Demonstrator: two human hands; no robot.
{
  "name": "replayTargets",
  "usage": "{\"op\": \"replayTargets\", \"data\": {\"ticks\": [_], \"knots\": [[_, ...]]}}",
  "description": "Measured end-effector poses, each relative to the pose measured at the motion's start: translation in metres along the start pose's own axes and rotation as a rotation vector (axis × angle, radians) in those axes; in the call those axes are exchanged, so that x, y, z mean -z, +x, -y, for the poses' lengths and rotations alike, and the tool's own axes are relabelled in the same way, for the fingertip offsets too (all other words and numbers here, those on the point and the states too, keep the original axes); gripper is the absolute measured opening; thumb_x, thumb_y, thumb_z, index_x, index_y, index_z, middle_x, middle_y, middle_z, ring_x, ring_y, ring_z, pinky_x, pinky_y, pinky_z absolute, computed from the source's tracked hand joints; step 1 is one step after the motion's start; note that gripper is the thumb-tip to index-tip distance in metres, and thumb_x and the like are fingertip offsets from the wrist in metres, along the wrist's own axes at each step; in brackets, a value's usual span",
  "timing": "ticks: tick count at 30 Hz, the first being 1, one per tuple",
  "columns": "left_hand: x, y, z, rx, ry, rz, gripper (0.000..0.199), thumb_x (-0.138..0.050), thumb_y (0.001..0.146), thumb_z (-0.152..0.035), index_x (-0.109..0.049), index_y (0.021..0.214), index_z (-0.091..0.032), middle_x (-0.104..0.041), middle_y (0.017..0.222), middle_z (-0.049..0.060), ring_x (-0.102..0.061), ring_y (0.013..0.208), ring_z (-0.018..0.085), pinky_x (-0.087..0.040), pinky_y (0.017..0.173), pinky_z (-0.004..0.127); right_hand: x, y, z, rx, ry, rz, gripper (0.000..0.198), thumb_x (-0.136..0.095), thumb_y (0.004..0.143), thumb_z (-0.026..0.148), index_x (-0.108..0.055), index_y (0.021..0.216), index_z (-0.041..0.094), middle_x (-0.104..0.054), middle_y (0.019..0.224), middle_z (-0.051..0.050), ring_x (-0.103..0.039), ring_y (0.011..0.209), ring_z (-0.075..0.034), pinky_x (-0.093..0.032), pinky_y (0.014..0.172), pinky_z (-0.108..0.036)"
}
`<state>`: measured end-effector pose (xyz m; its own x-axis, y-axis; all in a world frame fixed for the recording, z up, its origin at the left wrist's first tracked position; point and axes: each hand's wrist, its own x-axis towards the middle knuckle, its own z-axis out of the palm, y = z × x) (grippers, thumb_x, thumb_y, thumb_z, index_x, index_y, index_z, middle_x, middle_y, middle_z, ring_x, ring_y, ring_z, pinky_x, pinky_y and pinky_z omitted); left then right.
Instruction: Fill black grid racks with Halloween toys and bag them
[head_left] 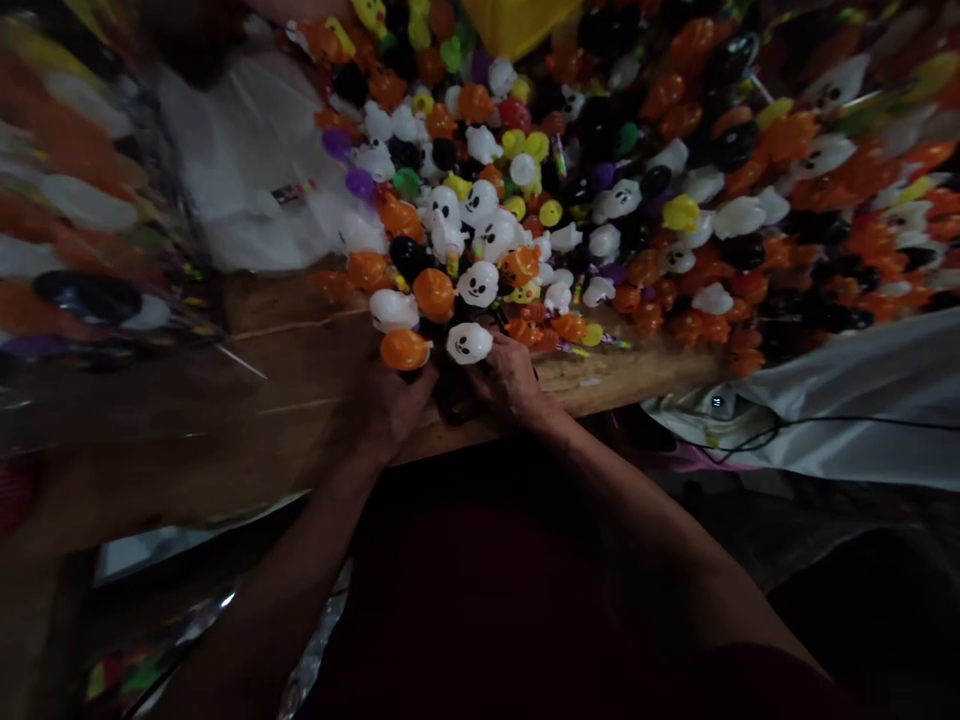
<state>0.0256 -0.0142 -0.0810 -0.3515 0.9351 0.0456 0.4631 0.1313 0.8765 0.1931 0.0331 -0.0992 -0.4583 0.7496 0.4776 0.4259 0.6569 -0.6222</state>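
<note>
Just above the front edge of the wooden table, my left hand (pixel 400 408) is closed below an orange toy head (pixel 405 350), its fingers mostly in shadow. Beside it, my right hand (pixel 511 378) curls its fingers behind and under a white skull-faced toy head (pixel 469 343). The stems of both toys are hidden. A dark object (pixel 454 398) lies between my hands, too dim to name. Close ahead stand another orange head (pixel 433 294), a white skull head (pixel 478 285) and a white head (pixel 393 311).
Many orange, white, black and yellow toy heads (pixel 619 200) crowd the wooden table (pixel 300 420). A white plastic bag (pixel 247 150) stands back left, near more toys in clear wrap (pixel 86 200). A black cable (pixel 847 420) crosses white sheeting (pixel 892 380) at right.
</note>
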Motion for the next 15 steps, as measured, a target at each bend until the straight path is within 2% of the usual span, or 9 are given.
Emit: {"op": "replayTargets", "data": {"ticks": [3,5,7,10,12,15], "knots": [[-0.001,0.001,0.002,0.027,-0.011,-0.001,0.033,-0.064,0.068,-0.049,-0.068,0.082,-0.019,-0.075,0.084,0.008,-0.073,0.087,0.027,-0.062,0.084,0.038,-0.001,0.004,0.006,-0.047,-0.023,0.054,0.027,-0.055,0.101,0.032,-0.068,0.084,0.015,-0.067,0.089,-0.007,-0.063,0.079,-0.014,-0.051,0.072,-0.024],[0.000,0.001,0.001,0.027,-0.008,-0.008,0.036,-0.064,0.068,-0.051,-0.068,0.084,-0.019,-0.076,0.089,0.008,-0.073,0.091,0.028,-0.061,0.086,0.039,0.008,0.004,0.013,-0.065,-0.057,0.102,0.026,-0.053,0.102,0.032,-0.069,0.089,0.015,-0.067,0.092,-0.007,-0.064,0.080,-0.014,-0.052,0.073,-0.024],[0.003,0.000,-0.002,0.038,0.018,-0.023,0.035,-0.065,0.068,-0.052,-0.066,0.083,-0.020,-0.075,0.090,0.008,-0.072,0.092,0.028,-0.061,0.084,0.037,0.026,-0.002,0.023,-0.068,-0.098,0.113,0.022,-0.050,0.103,0.028,-0.069,0.099,0.016,-0.068,0.100,-0.008,-0.065,0.086,-0.015,-0.054,0.076,-0.025],[0.008,-0.002,-0.010,0.097,0.076,0.014,0.036,-0.067,0.065,-0.054,-0.065,0.080,-0.021,-0.073,0.083,0.007,-0.071,0.092,0.029,-0.062,0.076,0.035,0.070,-0.022,0.032,-0.103,-0.222,0.000,0.027,-0.045,0.104,0.023,-0.068,0.116,0.017,-0.068,0.113,-0.010,-0.066,0.098,-0.016,-0.055,0.084,-0.027],[0.011,-0.002,-0.016,0.129,0.100,0.077,0.036,-0.067,0.064,-0.055,-0.065,0.077,-0.021,-0.071,0.077,0.005,-0.070,0.090,0.030,-0.061,0.071,0.034,0.098,-0.036,0.030,-0.192,-0.426,-0.049,0.026,-0.048,0.103,0.026,-0.071,0.111,0.017,-0.070,0.106,-0.010,-0.065,0.094,-0.019,-0.054,0.082,-0.031],[0.014,0.000,-0.021,0.164,0.116,0.136,0.037,-0.064,0.062,-0.058,-0.063,0.074,-0.022,-0.069,0.074,0.005,-0.070,0.087,0.029,-0.060,0.067,0.033,0.117,-0.054,0.017,-0.314,-0.679,0.043,0.024,-0.054,0.099,0.030,-0.074,0.096,0.017,-0.070,0.096,-0.011,-0.062,0.088,-0.023,-0.051,0.080,-0.036]]}}
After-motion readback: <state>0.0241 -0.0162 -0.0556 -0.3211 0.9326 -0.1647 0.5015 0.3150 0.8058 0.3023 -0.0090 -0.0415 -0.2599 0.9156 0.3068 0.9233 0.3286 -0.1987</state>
